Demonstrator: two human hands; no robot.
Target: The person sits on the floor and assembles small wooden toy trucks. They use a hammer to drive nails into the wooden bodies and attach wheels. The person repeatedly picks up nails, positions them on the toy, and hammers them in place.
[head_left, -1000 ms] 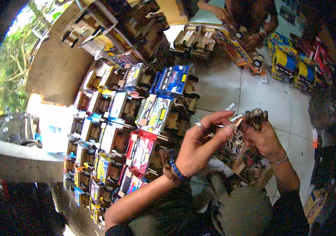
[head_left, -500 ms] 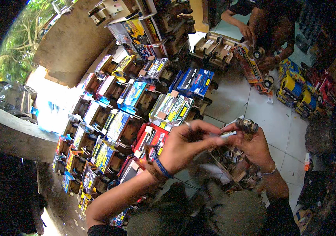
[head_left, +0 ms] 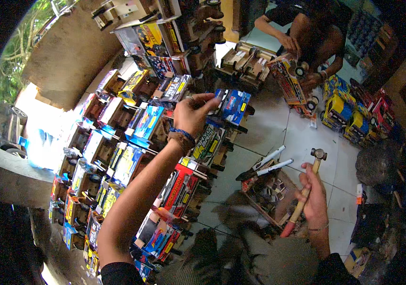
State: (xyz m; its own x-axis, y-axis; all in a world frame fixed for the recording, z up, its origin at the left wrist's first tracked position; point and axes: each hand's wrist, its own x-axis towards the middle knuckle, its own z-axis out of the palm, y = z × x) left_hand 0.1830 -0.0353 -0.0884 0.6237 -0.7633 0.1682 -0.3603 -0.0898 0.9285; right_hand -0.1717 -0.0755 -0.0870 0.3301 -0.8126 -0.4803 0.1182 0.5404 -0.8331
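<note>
My left hand (head_left: pixel 192 112) reaches out over the rows of colourful toy trucks (head_left: pixel 131 156) on the floor, its fingertips pinched together beside a blue toy truck (head_left: pixel 232 105); whether a small item is between them is not clear. A beaded band circles that wrist. My right hand (head_left: pixel 313 197) grips the wooden handle of a small hammer (head_left: pixel 306 189), whose metal head points up over the white tiles.
A low wooden tray (head_left: pixel 269 192) of small parts lies by my knees, with two white-handled tools (head_left: pixel 269 164) on its far edge. Another person (head_left: pixel 307 33) sits at the far side handling a boxed toy truck (head_left: pixel 286 78). More yellow and red trucks (head_left: pixel 350 114) stand at the right.
My hands have separated: the left moved away from the right and out to the blue truck. The right hand dropped lower, still holding the hammer.
</note>
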